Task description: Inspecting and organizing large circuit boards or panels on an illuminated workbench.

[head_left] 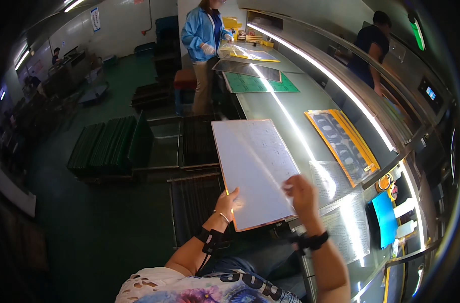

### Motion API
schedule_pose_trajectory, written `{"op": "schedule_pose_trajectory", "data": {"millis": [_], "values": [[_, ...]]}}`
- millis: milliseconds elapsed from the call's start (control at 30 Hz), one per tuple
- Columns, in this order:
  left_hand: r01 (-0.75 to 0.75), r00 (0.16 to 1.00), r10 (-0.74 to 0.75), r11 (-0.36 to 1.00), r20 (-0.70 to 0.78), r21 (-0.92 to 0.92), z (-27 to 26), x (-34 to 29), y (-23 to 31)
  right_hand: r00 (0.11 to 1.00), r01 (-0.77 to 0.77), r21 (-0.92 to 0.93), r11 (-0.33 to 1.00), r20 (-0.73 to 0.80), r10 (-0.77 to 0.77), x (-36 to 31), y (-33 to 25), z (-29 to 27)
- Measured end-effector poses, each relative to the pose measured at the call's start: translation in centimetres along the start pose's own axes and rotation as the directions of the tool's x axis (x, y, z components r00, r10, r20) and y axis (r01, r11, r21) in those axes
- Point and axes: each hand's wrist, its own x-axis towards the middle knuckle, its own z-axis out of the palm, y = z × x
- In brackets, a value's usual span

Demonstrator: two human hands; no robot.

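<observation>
A large white panel (252, 174) with thin copper-coloured edges is tilted in front of me, partly over the bench's near edge. My left hand (225, 204) grips its lower left edge, with the thumb on the white face. My right hand (301, 194) is raised at the panel's lower right side, fingers curled together and slightly blurred. Whatever it may pinch is hidden. A pale streak of light crosses the white face. To the right of the panel, clear printed sheets (343, 230) lie on the bench.
The glass-topped bench (290, 134) carries a yellow-edged film (341, 144), a green panel (260, 83) and a blue sheet (385, 217). Dark green panels (103, 144) stand racked on the left. A person in blue (202, 35) works at the far end; another person (369, 50) stands beyond the bench.
</observation>
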Motion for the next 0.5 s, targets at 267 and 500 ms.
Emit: {"op": "schedule_pose_trajectory", "data": {"millis": [267,500], "values": [[-0.210,0.943,0.264,0.944,-0.201,0.253,-7.9,-9.3,11.3,0.902,-0.186,0.144,0.972,-0.367,0.227,1.2,7.5,-25.4],[-0.326,0.639,0.742,0.500,-0.202,0.802,-18.6,-11.0,14.7,0.686,-0.429,0.402,0.809,-0.438,0.581,-18.9,21.6,-37.5]]}}
